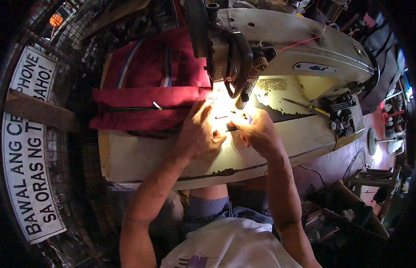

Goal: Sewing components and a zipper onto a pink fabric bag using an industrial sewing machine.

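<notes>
Under the lamp-lit head of a sewing machine (279, 58), both my hands work close together on the pale machine bed. My left hand (199, 131) rests at the right edge of a red fabric bag (150, 100), its thumb and fingers spread apart. The bag has a dark zipper with a light pull (157, 106) and striped bands. My right hand (260, 132) is closed in a pinch just right of the needle area. A bit of purple shows at its fingers, but what they hold is too small and glare-washed to name.
A yellow-handled tool with a thin shaft (308, 107) lies on the bed to the right. Beyond it sits an open box of small metal parts (344, 123). A red thread (299, 43) runs to the machine head. Wire mesh with a white sign (31, 178) stands at the left.
</notes>
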Demonstrator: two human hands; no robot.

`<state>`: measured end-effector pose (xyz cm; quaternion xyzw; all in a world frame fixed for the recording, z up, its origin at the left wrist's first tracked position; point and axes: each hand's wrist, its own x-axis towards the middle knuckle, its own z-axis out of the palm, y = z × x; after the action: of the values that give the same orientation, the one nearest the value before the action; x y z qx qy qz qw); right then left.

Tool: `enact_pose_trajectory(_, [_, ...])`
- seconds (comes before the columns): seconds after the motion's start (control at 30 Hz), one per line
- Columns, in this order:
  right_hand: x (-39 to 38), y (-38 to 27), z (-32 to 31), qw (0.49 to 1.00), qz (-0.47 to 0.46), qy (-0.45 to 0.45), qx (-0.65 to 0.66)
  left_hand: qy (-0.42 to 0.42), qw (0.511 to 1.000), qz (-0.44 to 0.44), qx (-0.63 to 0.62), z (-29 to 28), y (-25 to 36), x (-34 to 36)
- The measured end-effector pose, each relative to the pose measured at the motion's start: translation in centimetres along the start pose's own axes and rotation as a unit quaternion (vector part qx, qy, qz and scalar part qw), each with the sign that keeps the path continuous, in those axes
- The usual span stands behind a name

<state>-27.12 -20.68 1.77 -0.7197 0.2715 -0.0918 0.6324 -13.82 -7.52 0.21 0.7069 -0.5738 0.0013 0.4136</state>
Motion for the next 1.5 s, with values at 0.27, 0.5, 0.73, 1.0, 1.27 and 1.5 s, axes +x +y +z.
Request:
enact_pose_trajectory(0.27, [-0.2, 0.3, 0.0, 0.999, -0.002, 0.023, -0.032, 0.011, 0.995, 0.061, 0.08, 0.3, 0.4, 0.9])
enact_pose_trajectory(0.5, [-0.5, 0.2, 0.1, 0.999, 0.006, 0.043, -0.025, 0.005, 0.995, 0.044, 0.084, 0.4, 0.3, 0.6])
enact_pose_trajectory(0.73, [1.1, 1.0, 0.5, 0.952, -0.254, 0.056, -0.162, -0.041, 0.992, 0.088, 0.082, 0.0, -0.7, 0.4])
enact_pose_trajectory(1.0, [0.5, 0.4, 1.0, 0.989, -0.057, 0.1, -0.095, -0.055, 0.993, 0.069, 0.074, -0.8, 0.2, 0.8])
enact_pose_trajectory(1.27, [-4.3, -0.5, 2.5, 0.918, -0.137, 0.135, -0.346, -0.025, 0.992, 0.095, 0.073, -0.4, -0.3, 0.8])
enact_pose_trajectory(1.5, [-3.9, -0.5, 4.1, 0.914, -0.116, 0.168, -0.35, -0.019, 0.995, 0.066, 0.072, 0.3, -0.9, 0.4])
